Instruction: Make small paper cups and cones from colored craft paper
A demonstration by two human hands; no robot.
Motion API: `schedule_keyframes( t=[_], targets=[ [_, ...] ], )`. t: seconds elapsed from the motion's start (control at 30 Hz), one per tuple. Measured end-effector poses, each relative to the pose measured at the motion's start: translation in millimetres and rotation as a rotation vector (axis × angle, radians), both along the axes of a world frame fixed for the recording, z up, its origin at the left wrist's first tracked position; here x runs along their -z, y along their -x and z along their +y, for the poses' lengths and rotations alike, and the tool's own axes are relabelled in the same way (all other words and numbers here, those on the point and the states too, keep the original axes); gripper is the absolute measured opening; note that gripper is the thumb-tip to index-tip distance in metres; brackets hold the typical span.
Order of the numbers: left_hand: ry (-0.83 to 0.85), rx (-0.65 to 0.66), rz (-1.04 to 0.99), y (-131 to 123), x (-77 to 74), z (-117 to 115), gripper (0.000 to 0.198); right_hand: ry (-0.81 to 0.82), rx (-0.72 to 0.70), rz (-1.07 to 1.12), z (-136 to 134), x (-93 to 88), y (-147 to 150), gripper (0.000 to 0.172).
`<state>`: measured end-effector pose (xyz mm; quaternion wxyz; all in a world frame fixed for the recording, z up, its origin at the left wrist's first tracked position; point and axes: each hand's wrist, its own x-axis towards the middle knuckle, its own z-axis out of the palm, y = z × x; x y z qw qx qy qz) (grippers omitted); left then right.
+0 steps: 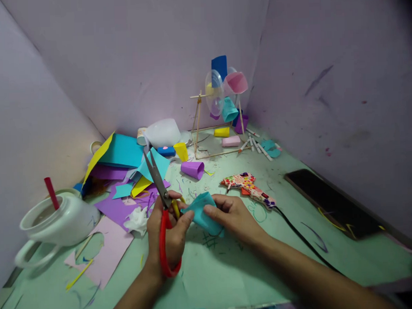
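My left hand [170, 230] is closed round the red-and-yellow handles of a pair of scissors [158, 182], whose grey blades point up and away, closed. My right hand [232, 215] grips a rolled piece of teal paper [203, 212], shaped like a small cone or cup, held just right of the scissors. My left thumb touches the teal paper too. Both hands hover low over the green table [210, 271].
Left are a white jug [59, 222] with a red stick, pink and purple sheets, and a stack of coloured paper [121, 153]. Behind lie a purple cup [193, 169], a patterned glue gun [249, 187] with black cord, and a stick frame with cups [224, 99]. A dark phone [329, 202] lies right.
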<state>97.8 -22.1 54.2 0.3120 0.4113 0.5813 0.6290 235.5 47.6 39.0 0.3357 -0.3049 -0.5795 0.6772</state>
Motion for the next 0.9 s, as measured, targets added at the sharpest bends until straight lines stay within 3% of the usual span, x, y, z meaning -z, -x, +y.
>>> schedule_keyframes(
  t=[0.13, 0.3, 0.53, 0.67, 0.9],
  targets=[
    [-0.009, -0.005, -0.009, 1.7, -1.1, 1.3, 0.04, 0.005, -0.07, -0.04, 2.1, 1.1, -0.7, 0.024],
    [0.12, 0.149, -0.033, 0.7, 3.7, 2.2, 0.046, 0.003, -0.015, -0.063, 1.5, 7.8, -0.7, 0.023],
    [0.087, 0.063, 0.059, -0.8, 5.9, 0.2, 0.035, -0.037, -0.015, -0.011, -0.6, 7.0, 1.6, 0.029],
    [0.085, 0.031, 0.046, -0.9, 3.9, 0.9, 0.035, -0.054, 0.06, 0.005, 1.5, 6.6, 0.8, 0.033],
    [0.11, 0.179, -0.058, -1.5, 6.4, 5.2, 0.046, -0.04, 0.157, 0.019, 0.9, 8.8, 1.4, 0.035]
  ],
)
